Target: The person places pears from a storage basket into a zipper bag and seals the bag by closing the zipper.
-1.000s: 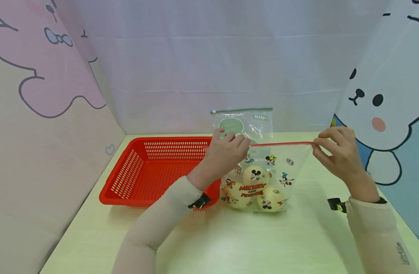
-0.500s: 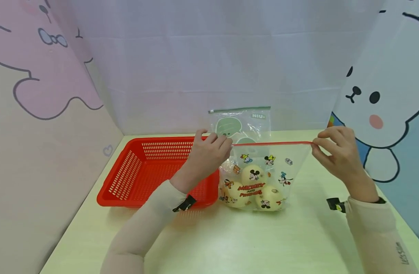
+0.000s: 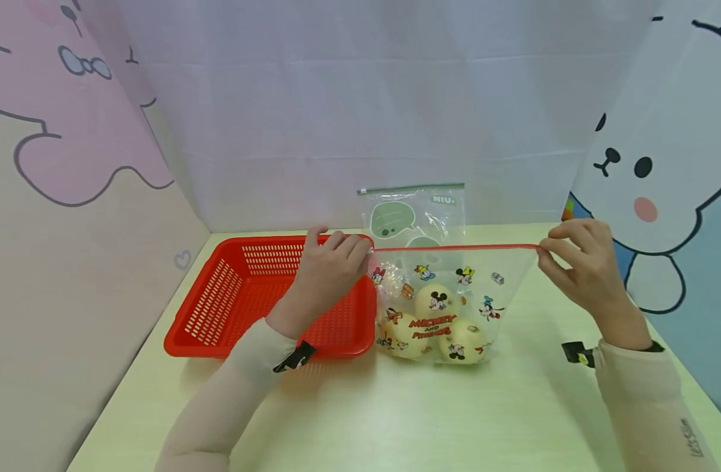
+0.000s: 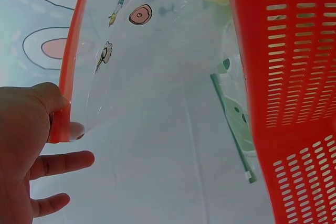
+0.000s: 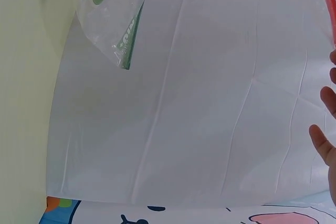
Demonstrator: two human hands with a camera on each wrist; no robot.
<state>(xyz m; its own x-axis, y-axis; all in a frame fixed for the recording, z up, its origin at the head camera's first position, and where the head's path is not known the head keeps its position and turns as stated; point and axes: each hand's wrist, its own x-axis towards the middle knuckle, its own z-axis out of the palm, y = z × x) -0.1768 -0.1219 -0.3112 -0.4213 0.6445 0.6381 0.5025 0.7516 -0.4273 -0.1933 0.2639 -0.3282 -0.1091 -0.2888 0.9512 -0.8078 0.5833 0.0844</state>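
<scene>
A clear zip bag point(image 3: 481, 278) with cartoon prints and a red zip strip point(image 3: 455, 248) stands upright on the table, its top pulled taut. Three round, pale yellow fruits point(image 3: 434, 300) lie inside at the bottom. At the zip's left end, my left hand point(image 3: 325, 278) pinches the strip between thumb and forefinger; the left wrist view shows its other fingers spread apart. My right hand point(image 3: 587, 275) pinches the right end of the same strip. In the right wrist view only some fingertips of that hand point(image 5: 328, 150) show at the edge.
A red plastic basket point(image 3: 180, 331) with slotted walls stands left of the bag, under my left forearm. Behind the bag, a second clear bag point(image 3: 443, 213) with a green zip and green prints leans near the white curtain point(image 3: 337, 118). The pale table point(image 3: 396, 419) reaches toward me.
My left hand has slid left along the red strip to its end, uncovering more of the bag and zip. The right hand has kept its pinch in nearly the same place.
</scene>
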